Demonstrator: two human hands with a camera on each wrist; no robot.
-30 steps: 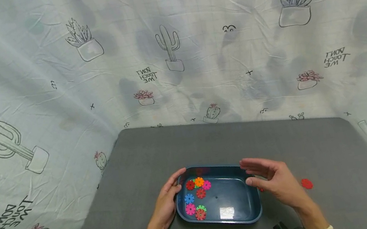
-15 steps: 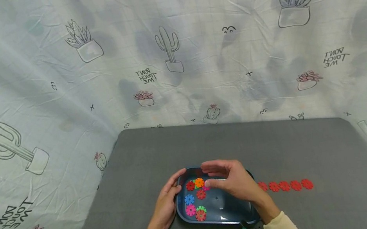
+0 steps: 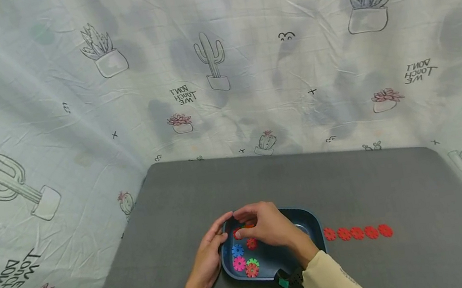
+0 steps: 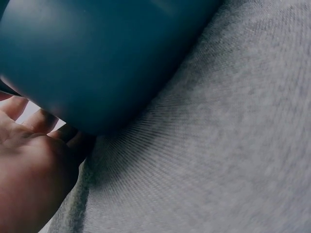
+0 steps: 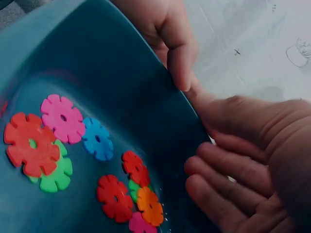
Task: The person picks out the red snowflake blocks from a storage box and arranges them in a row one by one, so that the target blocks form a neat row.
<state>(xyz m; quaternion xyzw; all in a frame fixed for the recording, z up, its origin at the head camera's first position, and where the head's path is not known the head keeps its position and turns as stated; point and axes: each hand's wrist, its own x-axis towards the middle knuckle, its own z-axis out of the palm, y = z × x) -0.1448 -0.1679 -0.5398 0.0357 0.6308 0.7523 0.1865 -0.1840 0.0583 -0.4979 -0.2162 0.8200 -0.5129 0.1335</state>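
A dark blue plastic tray (image 3: 271, 262) stands on the grey table. My left hand (image 3: 207, 254) grips its left end, thumb at the rim and fingers along the outer wall; the left wrist view shows that hand (image 4: 34, 170) against the tray's side (image 4: 97, 63). Inside lie notched, flower-shaped plastic discs: blue (image 5: 98, 139), pink (image 5: 63, 118), orange (image 5: 150, 206), red (image 5: 115, 198) and green (image 5: 59, 170), some overlapping. Over the far left corner hovers my right hand (image 3: 272, 227), fingers extended, partly hiding discs in the head view. Nothing shows between its fingers (image 5: 228, 170).
To the right of the tray, several red discs (image 3: 357, 233) lie in a row on the table (image 3: 263, 179). A white cloth (image 3: 254, 61) printed with potted plants hangs behind the table and along its sides.
My right hand has swung left from the tray's right edge to its far left corner, uncovering the row of red discs. My left hand has stayed on the tray.
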